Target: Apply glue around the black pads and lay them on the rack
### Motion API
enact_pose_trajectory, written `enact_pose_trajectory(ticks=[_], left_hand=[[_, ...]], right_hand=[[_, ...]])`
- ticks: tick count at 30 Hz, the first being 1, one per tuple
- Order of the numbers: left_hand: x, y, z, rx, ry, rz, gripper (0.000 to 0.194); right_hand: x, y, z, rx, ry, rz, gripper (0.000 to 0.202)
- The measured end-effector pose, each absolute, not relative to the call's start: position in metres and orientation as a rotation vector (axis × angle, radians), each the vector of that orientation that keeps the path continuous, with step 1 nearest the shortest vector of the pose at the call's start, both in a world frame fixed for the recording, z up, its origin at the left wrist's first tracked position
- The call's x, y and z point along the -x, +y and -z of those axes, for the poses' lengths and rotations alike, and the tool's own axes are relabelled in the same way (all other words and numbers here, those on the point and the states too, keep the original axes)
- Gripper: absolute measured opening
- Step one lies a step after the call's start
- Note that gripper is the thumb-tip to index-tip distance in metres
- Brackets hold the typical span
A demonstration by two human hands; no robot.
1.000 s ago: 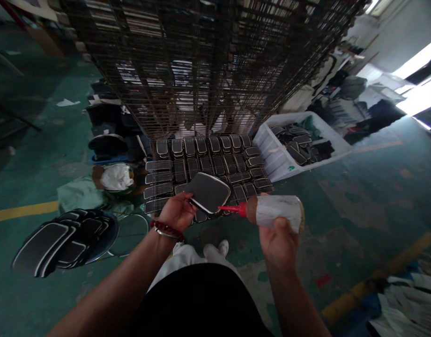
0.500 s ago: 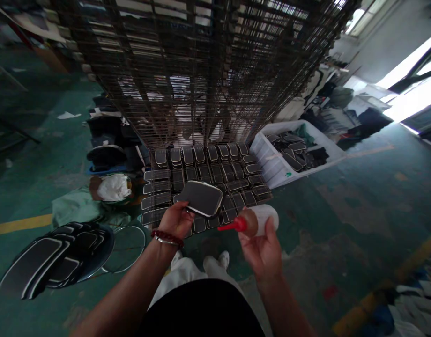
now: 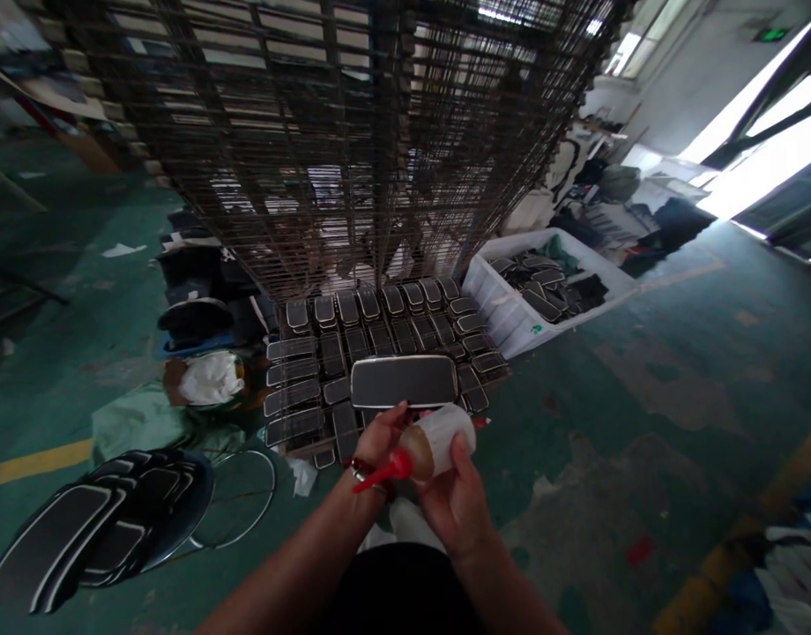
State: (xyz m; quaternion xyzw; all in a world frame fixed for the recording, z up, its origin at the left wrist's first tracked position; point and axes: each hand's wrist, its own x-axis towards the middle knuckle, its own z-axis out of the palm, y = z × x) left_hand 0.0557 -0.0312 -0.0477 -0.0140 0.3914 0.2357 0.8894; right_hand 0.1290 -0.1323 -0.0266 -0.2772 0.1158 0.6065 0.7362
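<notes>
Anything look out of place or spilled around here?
A crumpled white scrap lies by the near left corner of the wire rack, and a red scrap lies on the green floor; both look like litter.

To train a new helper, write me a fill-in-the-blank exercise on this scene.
The bottle's nozzle is ____.
The hand around the bottle is the person's ____ one.
The bracelet is on the person's ____ wrist.
In the picture, the crate stands to the ____ of the rack.

Missing words: red; right; left; right.
</notes>
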Motion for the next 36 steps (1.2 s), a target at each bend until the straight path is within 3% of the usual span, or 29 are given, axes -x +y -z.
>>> enact_pose_trajectory(ticks=[4,7,12,16,21,27,32,36], left_hand=[[-0.061,-0.038,0.043,0.074,0.735,-0.439,0.020],[-0.059,-0.049,0.046,0.002,0.701,-0.601,0.008],[-0.012,-0.057,0.091,-0.168,0.732,-0.673,0.028],[0.046,-0.017,0.113,-0.225,0.995,-0.679,0.016],[0.069,0.046,0.069,-0.579,0.790,-0.511,0.023],[0.036,0.048,0.006,-0.914,0.633,-0.220,0.031],[0.030,0.037,0.006,-0.872,0.657,-0.306,0.035],[0.044,0.030,0.012,-0.933,0.632,-0.338,0.034]], right_hand=[[-0.127,-0.128,0.030,0.615,0.226,-1.317,0.036],[-0.130,-0.127,0.030,0.604,0.220,-1.331,0.036],[-0.158,-0.128,0.018,0.576,0.190,-1.446,0.043],[-0.190,-0.131,0.008,0.671,0.139,-1.564,0.047],[-0.215,-0.129,-0.003,0.789,0.061,-1.649,0.046],[-0.216,-0.115,-0.017,0.881,-0.028,-1.641,0.045],[-0.220,-0.114,-0.024,0.915,-0.053,-1.522,0.042],[-0.244,-0.114,-0.041,0.942,-0.119,-1.241,0.048]])
